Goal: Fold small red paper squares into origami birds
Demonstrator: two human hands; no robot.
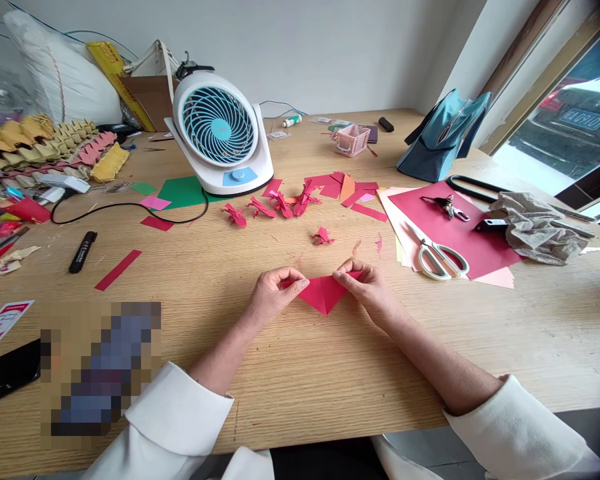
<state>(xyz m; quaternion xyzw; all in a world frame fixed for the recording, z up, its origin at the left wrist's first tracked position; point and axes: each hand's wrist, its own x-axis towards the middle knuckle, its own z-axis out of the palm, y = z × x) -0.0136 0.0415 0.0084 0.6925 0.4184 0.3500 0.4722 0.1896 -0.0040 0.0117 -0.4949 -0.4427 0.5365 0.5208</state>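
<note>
Between my hands is a red sheet of paper [324,294], folded into a triangle with its point toward me and a crease down its middle. My left hand [279,288] pinches its left corner between thumb and fingers. At the right corner, my right hand [364,285] is closed on the paper in the same way. Just beyond the hands sits a small red folded-paper figure [323,236]. Several more red folded figures [283,204] stand in a row farther back, before the fan.
A white fan [223,127] stands at the back. White-handled scissors [437,253] lie on red paper sheets [473,240] at right, near a blue bag [443,137]. A black marker [83,252] and a red paper strip [119,270] lie at left. A pink basket [352,141] sits farther back.
</note>
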